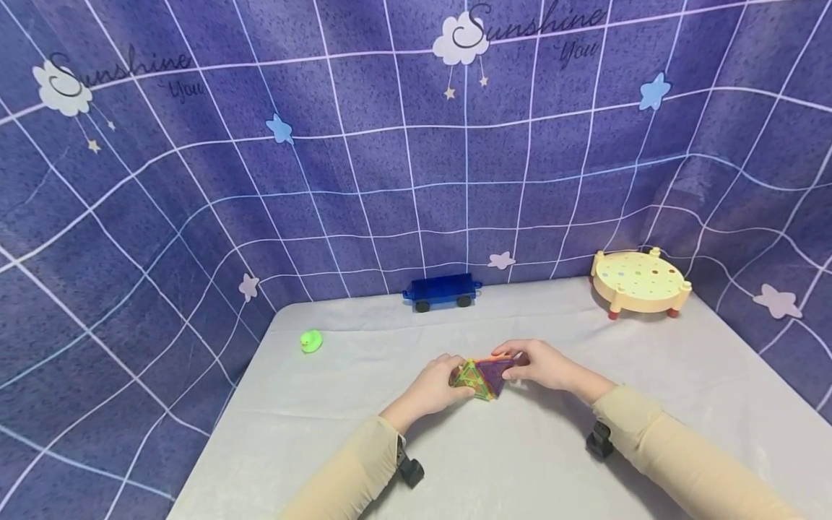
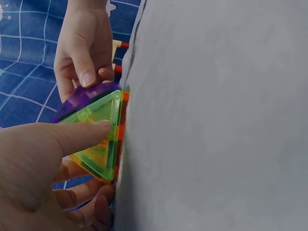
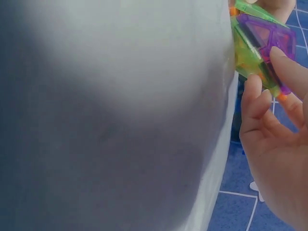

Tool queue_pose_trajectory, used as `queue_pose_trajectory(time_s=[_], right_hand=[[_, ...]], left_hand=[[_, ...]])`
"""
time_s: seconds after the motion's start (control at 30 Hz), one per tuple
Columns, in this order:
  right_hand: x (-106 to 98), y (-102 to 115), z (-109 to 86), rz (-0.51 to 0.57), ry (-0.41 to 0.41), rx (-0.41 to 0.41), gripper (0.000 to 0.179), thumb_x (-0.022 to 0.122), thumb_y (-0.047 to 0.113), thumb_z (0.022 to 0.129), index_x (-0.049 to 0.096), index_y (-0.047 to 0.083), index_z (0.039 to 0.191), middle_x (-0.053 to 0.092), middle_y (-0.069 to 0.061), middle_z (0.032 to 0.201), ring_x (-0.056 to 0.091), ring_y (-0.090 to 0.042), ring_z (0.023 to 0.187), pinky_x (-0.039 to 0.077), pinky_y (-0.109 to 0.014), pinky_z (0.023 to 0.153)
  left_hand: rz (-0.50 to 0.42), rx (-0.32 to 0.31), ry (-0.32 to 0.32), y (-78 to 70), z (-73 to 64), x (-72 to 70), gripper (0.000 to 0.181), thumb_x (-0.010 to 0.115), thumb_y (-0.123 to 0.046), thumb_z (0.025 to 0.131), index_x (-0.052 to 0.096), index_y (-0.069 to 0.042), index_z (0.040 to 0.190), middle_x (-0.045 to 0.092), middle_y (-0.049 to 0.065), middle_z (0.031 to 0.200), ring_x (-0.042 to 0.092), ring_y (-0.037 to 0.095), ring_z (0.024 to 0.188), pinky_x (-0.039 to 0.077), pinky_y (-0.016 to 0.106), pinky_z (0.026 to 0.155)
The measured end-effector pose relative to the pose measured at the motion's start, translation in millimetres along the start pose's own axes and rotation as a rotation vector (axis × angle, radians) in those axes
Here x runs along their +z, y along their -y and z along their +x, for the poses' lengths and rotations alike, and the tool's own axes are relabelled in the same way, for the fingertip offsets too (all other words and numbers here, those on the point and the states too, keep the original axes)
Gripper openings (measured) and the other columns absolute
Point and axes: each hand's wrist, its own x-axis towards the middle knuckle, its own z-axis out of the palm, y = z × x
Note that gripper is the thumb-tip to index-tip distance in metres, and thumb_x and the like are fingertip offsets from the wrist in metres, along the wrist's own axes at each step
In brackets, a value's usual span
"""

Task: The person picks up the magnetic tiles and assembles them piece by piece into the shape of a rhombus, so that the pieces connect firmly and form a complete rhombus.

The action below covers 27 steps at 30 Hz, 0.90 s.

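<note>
Several translucent magnetic tiles stand together as a small angular shape on the table, in the middle of the head view. A green triangular tile (image 1: 474, 380) is on the left side, and a purple tile (image 1: 496, 373) leans against it on the right. Orange and yellow show at their edges. My left hand (image 1: 437, 384) grips the green side, its thumb flat on the tile's face in the left wrist view. My right hand (image 1: 546, 364) pinches the purple tile between thumb and fingers. The inner and far sides of the shape are partly hidden.
A blue toy wagon (image 1: 443, 291) with black wheels stands at the table's back edge. A green rubber duck (image 1: 311, 341) sits at the left. At the back right is a cream toy stand (image 1: 640, 280) on short legs. Patterned blue cloth hangs behind the grey-covered table (image 1: 312, 455).
</note>
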Motion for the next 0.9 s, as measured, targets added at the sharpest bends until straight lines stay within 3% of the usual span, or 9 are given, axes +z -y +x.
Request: queue_pose_trajectory(time_s=[0.4, 0.7, 0.9], right_hand=[[0.0, 0.2, 1.2, -0.001, -0.007, 0.002, 0.037, 0.078, 0.011, 0.09, 0.067, -0.001, 0.124, 0.072, -0.007, 0.1, 0.066, -0.014, 0.079, 0.053, -0.029, 0.068], [-0.5, 3.9, 1.5, -0.07, -0.037, -0.014, 0.033, 0.076, 0.014, 0.092, 0.069, 0.004, 0.122, 0.063, 0.005, 0.083, 0.057, -0.009, 0.074, 0.048, -0.029, 0.069], [-0.4, 6.4, 0.9, -0.09, -0.037, -0.021, 0.033, 0.074, 0.011, 0.093, 0.068, 0.003, 0.124, 0.067, 0.004, 0.086, 0.061, -0.009, 0.077, 0.05, -0.029, 0.07]], left_hand=[[0.016, -0.002, 0.0, -3.8, -1.0, 0.1, 0.043, 0.083, -0.031, 0.085, 0.067, -0.009, 0.118, 0.056, -0.003, 0.089, 0.051, 0.01, 0.077, 0.045, 0.027, 0.07], [0.033, 0.031, -0.019, -3.9, -0.8, 0.5, 0.041, 0.083, -0.031, 0.086, 0.067, -0.007, 0.116, 0.056, -0.002, 0.089, 0.051, 0.009, 0.077, 0.046, 0.027, 0.07], [0.029, 0.031, -0.021, -5.0, -1.6, 0.7, 0.039, 0.083, -0.029, 0.086, 0.066, -0.007, 0.112, 0.057, -0.001, 0.088, 0.052, 0.01, 0.076, 0.046, 0.027, 0.069]])
